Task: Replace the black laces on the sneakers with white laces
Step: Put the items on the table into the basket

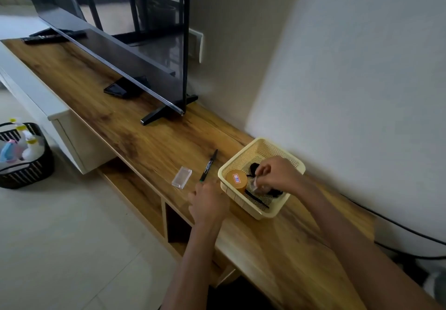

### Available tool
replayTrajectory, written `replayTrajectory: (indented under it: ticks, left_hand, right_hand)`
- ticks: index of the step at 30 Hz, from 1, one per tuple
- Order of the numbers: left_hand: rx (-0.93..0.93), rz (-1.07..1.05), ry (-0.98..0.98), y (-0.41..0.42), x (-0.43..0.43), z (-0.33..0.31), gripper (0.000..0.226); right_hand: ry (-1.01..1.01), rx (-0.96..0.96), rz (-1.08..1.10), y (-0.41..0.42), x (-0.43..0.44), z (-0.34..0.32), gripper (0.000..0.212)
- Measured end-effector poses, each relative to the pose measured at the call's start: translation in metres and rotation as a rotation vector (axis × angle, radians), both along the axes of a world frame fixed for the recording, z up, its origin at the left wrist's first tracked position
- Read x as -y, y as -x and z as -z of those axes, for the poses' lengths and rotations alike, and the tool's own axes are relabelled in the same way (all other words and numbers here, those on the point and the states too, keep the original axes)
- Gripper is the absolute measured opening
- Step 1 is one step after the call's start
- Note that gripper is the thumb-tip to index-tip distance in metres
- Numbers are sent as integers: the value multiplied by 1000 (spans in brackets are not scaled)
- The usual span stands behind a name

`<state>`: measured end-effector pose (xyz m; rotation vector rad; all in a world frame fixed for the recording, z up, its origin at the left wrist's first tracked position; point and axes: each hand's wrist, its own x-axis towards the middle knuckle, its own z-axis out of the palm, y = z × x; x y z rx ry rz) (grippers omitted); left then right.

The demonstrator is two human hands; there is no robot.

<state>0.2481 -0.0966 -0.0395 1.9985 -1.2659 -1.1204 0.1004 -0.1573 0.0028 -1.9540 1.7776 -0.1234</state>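
Observation:
A cream plastic basket (293, 162) stands on the wooden TV cabinet (149, 140). Inside it lie black laces (255, 197), an orange-lidded jar (237, 180) and a small clear packet (257, 186). My right hand (277, 174) reaches into the basket with its fingers pinched on the clear packet. My left hand (208, 202) rests on the cabinet top against the basket's left wall, fingers curled. No sneakers and no white laces are in view.
A black pen (209, 164) and a clear plastic box (181, 177) lie left of the basket. A television (125, 39) on feet stands further along. A dark basket of spray bottles (21, 155) sits on the floor. A cable (398, 225) runs along the wall.

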Motion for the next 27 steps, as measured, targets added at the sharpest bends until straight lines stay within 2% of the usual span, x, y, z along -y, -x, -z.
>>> replayTrajectory:
  ticks: [6,12,15,18,20,22,24,26,27]
  left_hand:
    - [-18,1,-15,4,1,-2,44]
    - [-41,8,-19,1,3,4,46]
    - [-51,-52,-8,-8,8,15,45]
    - [19,-208,18,-24,10,18,46]
    - [108,-292,39,-36,8,18,49]
    - [160,-315,35,-45,7,22,53]
    - [164,-296,14,-50,8,29,57]
    - [179,-256,-6,-51,11,36,56]
    - [201,-236,-15,-51,12,38,53]
  right_hand:
    - [-5,-80,11,-6,-4,40,18]
    - [-43,-125,-5,-7,0,32,28]
    - [174,-19,79,-20,7,10,15]
    - [273,125,-31,-58,14,1,12]
    - [283,9,-180,-85,18,9,13]
    - [364,-256,-299,-105,23,24,15]
    - [361,-500,-377,-118,27,37,21]
    - [314,-678,-416,-127,30,47,8]
    - [296,-734,-432,-131,29,50,10]
